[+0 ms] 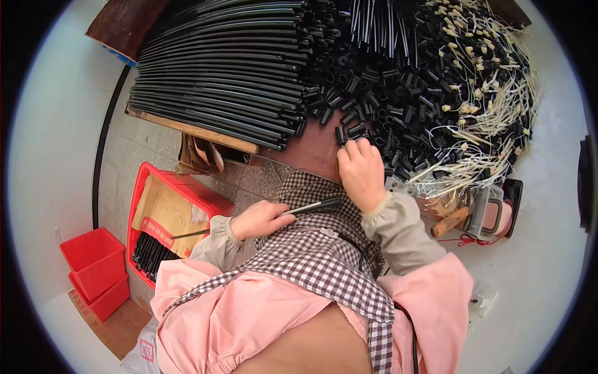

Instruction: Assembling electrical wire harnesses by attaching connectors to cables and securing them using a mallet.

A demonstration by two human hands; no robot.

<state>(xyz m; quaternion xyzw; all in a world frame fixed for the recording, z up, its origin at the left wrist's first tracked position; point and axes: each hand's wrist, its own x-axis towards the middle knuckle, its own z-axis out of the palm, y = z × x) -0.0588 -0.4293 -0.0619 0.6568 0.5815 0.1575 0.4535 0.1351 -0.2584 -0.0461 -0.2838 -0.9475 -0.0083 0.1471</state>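
My left hand (265, 219) is closed around a long thin rod (305, 208), held over my lap. One end of the rod is thick and black and points right; its thin dark shaft runs back past my left sleeve. At the front edge of the table, my right hand (361, 171) has its fingers curled down and together against a few short black plastic sleeves (356, 130). Whatever its fingertips pinch is hidden. Beyond it spreads a heap of similar black sleeves (389, 109).
Long black tubes (218, 75) lie stacked at the table's left. White wires with cream connectors (492, 118) pile up on the right. Below them sit a clamp-like device (489, 212) and a wooden handle (450, 222). Red bins (96, 262) and a red crate (142, 193) stand left.
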